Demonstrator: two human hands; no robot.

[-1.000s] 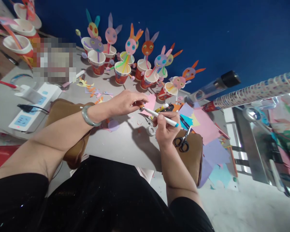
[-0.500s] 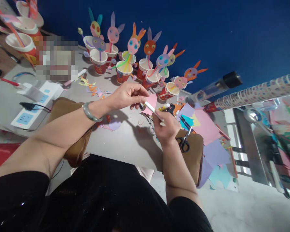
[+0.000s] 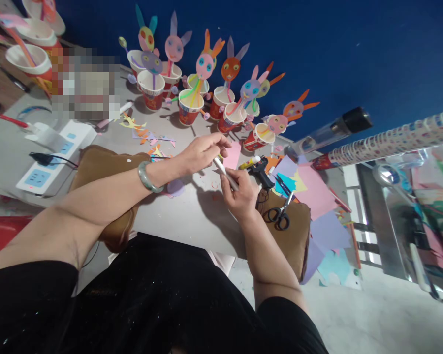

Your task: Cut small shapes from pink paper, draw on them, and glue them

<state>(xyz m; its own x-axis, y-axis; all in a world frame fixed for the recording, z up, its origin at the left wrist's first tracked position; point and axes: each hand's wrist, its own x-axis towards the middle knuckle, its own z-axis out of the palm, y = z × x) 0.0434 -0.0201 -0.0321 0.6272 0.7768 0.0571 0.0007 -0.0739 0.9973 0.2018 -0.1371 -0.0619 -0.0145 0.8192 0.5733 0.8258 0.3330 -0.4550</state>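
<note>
A white marker [image 3: 220, 166] is held in my right hand [image 3: 239, 192], its upper end pointing at the fingers of my left hand [image 3: 203, 152]. Those left fingers are curled close by the marker's end; whatever is between them is hidden. Just beyond them shows a piece of pink paper [image 3: 233, 153], and I cannot tell whether my left hand touches it. Right of my right hand are a yellow marker with a white cap [image 3: 250, 162], a black glue gun [image 3: 262, 173] and black-handled scissors [image 3: 279, 216].
Red paper cups [image 3: 191, 115] with paper rabbit figures line the blue wall. A white power strip [image 3: 51, 160] lies at left. Brown cushions [image 3: 291, 241] flank the work area. Coloured paper sheets [image 3: 317, 194] and a long stack of cups [image 3: 387, 137] are at right.
The pink paper was in my left fingers and now shows beyond them. My right hand has moved left and slightly down with the marker, uncovering the glue gun.
</note>
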